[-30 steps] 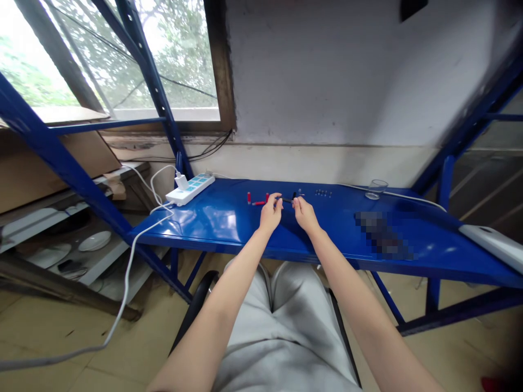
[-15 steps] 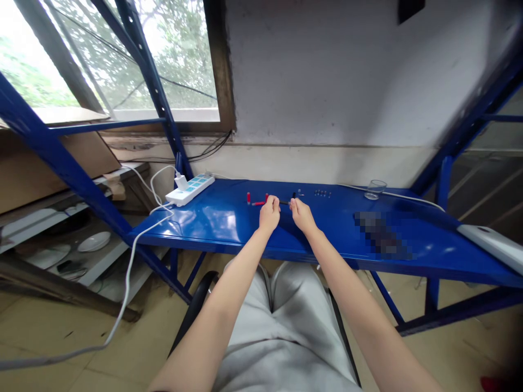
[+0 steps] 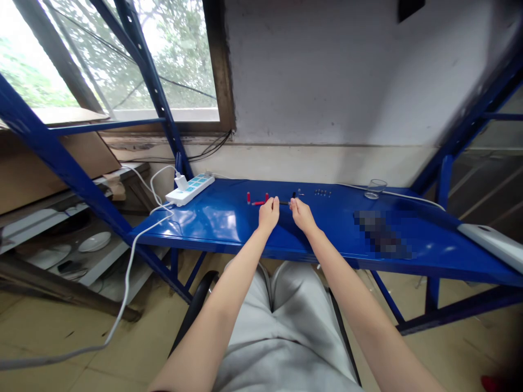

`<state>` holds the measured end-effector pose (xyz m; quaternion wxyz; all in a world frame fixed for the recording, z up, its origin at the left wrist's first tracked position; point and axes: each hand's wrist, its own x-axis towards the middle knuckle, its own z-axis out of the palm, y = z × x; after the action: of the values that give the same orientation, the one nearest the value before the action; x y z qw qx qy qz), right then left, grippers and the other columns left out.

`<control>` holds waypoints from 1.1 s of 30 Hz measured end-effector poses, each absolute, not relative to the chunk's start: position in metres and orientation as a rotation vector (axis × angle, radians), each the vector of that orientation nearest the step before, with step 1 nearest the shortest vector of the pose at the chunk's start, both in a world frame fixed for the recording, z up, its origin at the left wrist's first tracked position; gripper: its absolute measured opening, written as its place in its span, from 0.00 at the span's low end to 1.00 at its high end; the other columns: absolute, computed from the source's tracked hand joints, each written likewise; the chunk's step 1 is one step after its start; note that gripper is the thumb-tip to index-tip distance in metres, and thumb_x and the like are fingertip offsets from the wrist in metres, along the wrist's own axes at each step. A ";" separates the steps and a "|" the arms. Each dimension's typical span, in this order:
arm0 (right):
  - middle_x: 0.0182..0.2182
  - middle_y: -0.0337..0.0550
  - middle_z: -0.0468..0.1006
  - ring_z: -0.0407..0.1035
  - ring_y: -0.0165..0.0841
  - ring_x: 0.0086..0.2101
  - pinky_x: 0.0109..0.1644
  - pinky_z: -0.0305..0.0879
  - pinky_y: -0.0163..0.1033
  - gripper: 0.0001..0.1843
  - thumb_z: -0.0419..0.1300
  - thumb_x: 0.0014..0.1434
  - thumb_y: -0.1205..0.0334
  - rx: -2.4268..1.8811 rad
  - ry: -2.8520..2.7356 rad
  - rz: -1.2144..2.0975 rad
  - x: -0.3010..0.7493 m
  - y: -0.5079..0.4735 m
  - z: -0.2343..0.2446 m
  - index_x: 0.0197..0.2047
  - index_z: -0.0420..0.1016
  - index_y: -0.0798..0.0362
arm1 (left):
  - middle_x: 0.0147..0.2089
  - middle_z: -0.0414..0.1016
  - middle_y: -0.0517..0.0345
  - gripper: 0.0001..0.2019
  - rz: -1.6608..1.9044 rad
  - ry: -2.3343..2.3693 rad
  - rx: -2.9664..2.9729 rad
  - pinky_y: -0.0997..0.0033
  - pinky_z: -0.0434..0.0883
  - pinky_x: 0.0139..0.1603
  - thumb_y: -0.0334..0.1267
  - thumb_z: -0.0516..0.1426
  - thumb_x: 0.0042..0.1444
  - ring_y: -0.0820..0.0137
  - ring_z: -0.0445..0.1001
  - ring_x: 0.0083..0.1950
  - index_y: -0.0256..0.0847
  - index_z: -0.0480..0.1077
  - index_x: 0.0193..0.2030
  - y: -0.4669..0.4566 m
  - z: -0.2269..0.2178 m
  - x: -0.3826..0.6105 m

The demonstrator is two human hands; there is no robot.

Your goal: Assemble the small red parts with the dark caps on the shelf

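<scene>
A thin black rod [image 3: 283,203] spans the gap between my two hands, just above the blue table [image 3: 212,220]. My left hand [image 3: 268,214] is closed in a pinch at its left end. Fingers of my right hand [image 3: 303,214] are closed round its right end. Left of my left hand is a slim red piece [image 3: 259,203]; I cannot tell if it joins the rod. A short red cylinder [image 3: 248,197] stands further left, and another red piece [image 3: 267,196] shows behind my left fingers. Behind my right hand is a small black piece [image 3: 293,194].
Several tiny metal parts [image 3: 322,193] lie in rows towards the back. A clear glass cup [image 3: 375,189] is at the back right, near a pixelated dark object [image 3: 382,234]. A white power strip [image 3: 190,189] with a cable sits at the left end.
Both hands stay almost in the same place, gripping the rod; my left hand has shifted very slightly. Nothing else has visibly moved.
</scene>
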<state>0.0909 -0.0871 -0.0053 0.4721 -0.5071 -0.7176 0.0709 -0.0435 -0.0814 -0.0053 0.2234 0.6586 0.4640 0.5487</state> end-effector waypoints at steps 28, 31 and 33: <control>0.20 0.41 0.69 0.63 0.31 0.22 0.30 0.54 0.35 0.24 0.39 0.62 0.45 -1.233 -1.735 0.108 0.088 -0.089 -0.004 0.25 0.62 0.50 | 0.23 0.64 0.64 0.15 1.446 1.146 1.760 0.79 0.60 0.22 0.45 0.41 0.62 0.80 0.61 0.16 0.41 0.59 0.31 -0.078 -0.010 -0.044; 0.20 0.42 0.69 0.63 0.31 0.22 0.30 0.55 0.35 0.24 0.38 0.62 0.44 -1.231 -1.736 0.119 0.087 -0.090 -0.002 0.24 0.61 0.50 | 0.21 0.63 0.63 0.17 1.460 1.178 1.734 0.78 0.60 0.24 0.46 0.41 0.62 0.78 0.62 0.18 0.40 0.58 0.27 -0.077 -0.010 -0.043; 0.20 0.42 0.69 0.63 0.32 0.23 0.30 0.56 0.35 0.25 0.38 0.62 0.43 -1.224 -1.738 0.134 0.086 -0.091 -0.002 0.24 0.61 0.50 | 0.20 0.62 0.63 0.17 1.463 1.197 1.706 0.78 0.60 0.24 0.47 0.42 0.62 0.77 0.61 0.19 0.40 0.57 0.26 -0.076 -0.010 -0.043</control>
<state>0.0861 -0.0910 -0.0016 0.4844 -0.5026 -0.7139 0.0552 -0.0429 -0.0763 -0.0098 0.2933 0.6407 0.4493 0.5492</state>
